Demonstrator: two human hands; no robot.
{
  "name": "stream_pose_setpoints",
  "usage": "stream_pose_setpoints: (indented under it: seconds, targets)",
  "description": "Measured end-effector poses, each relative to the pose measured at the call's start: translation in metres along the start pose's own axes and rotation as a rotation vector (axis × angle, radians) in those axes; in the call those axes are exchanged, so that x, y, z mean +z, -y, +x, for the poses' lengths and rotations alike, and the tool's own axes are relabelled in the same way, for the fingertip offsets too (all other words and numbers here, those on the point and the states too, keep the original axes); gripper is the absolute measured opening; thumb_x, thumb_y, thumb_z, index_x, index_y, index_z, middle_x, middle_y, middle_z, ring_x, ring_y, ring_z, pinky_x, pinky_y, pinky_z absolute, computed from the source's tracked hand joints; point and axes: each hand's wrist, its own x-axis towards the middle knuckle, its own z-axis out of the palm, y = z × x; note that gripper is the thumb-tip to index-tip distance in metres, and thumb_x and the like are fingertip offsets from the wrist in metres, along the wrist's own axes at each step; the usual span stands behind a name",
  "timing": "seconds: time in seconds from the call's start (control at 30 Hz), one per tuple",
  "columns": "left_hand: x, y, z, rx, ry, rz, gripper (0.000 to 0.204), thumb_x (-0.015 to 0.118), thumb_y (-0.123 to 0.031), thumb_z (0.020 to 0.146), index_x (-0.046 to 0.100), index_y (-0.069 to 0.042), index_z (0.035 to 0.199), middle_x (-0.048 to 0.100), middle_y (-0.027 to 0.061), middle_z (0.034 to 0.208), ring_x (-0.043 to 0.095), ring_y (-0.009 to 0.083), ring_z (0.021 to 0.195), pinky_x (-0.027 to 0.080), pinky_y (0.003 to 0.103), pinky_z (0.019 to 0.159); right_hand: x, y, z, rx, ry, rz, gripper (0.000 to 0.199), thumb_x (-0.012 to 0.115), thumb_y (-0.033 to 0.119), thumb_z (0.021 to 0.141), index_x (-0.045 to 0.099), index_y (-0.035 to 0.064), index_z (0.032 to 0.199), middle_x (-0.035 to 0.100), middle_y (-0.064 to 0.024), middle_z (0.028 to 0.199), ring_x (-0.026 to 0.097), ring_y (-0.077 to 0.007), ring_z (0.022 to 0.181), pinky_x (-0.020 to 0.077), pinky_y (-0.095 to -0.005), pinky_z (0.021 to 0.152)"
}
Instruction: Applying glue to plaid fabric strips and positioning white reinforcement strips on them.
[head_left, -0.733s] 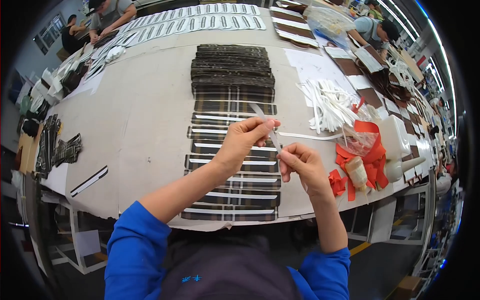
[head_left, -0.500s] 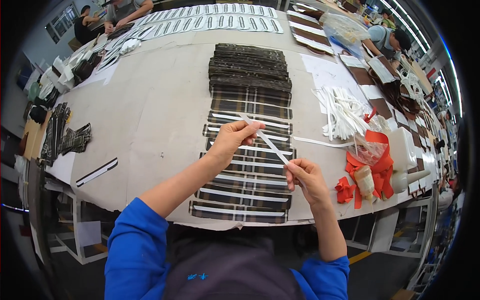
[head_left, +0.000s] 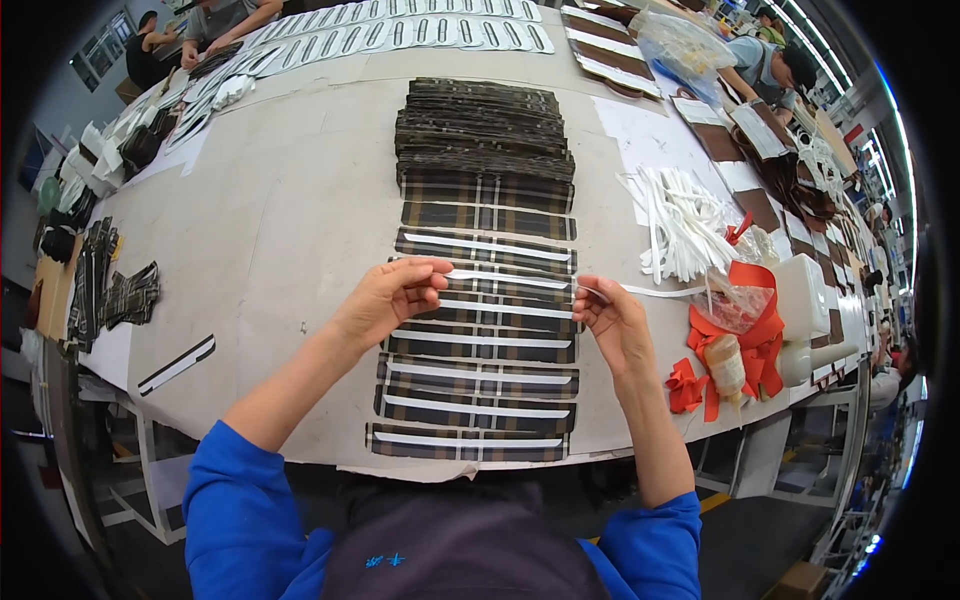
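Note:
My left hand (head_left: 402, 292) and my right hand (head_left: 612, 318) are raised over a column of dark plaid fabric pieces (head_left: 420, 215). Between them a narrow white strip (head_left: 470, 275) runs nearly level, its ends pinched by thumb and fingers of each hand. Part of it is hard to tell from the white strips behind it. Several of the nearer plaid pieces have a white strip (head_left: 480, 378) lying lengthwise on them. Beyond these lies a thick, overlapping stack of plaid pieces (head_left: 485, 125).
Loose white strips (head_left: 680, 225) lie on the right, by red fabric scraps (head_left: 765, 345), a glue-smeared bottle (head_left: 724, 365) and a white container (head_left: 800, 300). More plaid pieces (head_left: 135, 295) and one separate dark strip (head_left: 178, 365) lie left. Co-workers sit around the table's far side.
The white strip has swung from a steep slant to nearly level. My left hand has moved left and slightly down; my right hand has risen slightly. The whole view has shifted a little.

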Motion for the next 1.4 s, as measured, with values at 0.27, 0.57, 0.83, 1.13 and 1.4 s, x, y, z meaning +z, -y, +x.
stream_pose_setpoints:
  seconds: [0.27,0.57,0.83,1.13,1.4]
  targets:
    - [-0.022,-0.029,0.042,0.115,-0.173,0.557,0.017,0.066,-0.019,0.098,0.063,-0.003,0.104,0.074,0.0085,0.090,0.066,0.0088,0.072,0.053,0.024,0.073,-0.003,0.015,0.060,-0.034,0.042,-0.643,0.021,0.067,0.012,0.096,0.066,-0.0060,0.107,0.070,-0.0112,0.085,0.069,-0.0144,0.072,0.0564,-0.0253,0.064]
    - [-0.033,-0.035,0.072,0.102,-0.316,0.580,0.014,0.066,-0.019,0.098,0.068,-0.005,0.101,0.073,0.0042,0.086,0.062,0.0056,0.068,0.052,0.022,0.066,-0.017,0.021,0.103,-0.009,0.016,-0.731,0.016,0.069,0.010,0.094,0.065,-0.0052,0.098,0.066,-0.0064,0.077,0.064,-0.0105,0.063,0.0545,-0.0232,0.056]
    - [-0.032,-0.032,0.080,0.143,-0.413,0.740,0.015,0.070,-0.019,0.093,0.069,-0.005,0.096,0.067,-0.0019,0.079,0.056,0.0047,0.069,0.045,0.021,0.062,-0.019,0.028,0.121,0.078,-0.042,-0.794,0.018,0.069,0.012,0.094,0.064,-0.0055,0.095,0.066,-0.0068,0.076,0.063,-0.0102,0.059,0.0515,-0.0239,0.048]
    - [-0.048,-0.022,0.089,0.299,-0.487,0.855,0.018,0.070,-0.018,0.091,0.071,0.000,0.093,0.066,0.0006,0.077,0.058,0.0077,0.071,0.048,0.024,0.066,-0.016,0.022,0.137,0.045,-0.026,-0.850,0.022,0.068,0.018,0.096,0.063,-0.0034,0.093,0.064,-0.0049,0.072,0.060,-0.0091,0.054,0.0472,-0.0235,0.043]
    - [-0.048,-0.024,0.095,0.331,-0.575,0.993,0.018,0.070,-0.016,0.089,0.071,0.001,0.092,0.068,0.0053,0.076,0.061,0.0108,0.071,0.050,0.027,0.066,-0.003,0.018,0.137,0.012,-0.131,-1.046,0.020,0.067,0.015,0.095,0.064,-0.0032,0.090,0.061,-0.0040,0.065,0.057,-0.0093,0.048,0.0436,-0.0253,0.040]
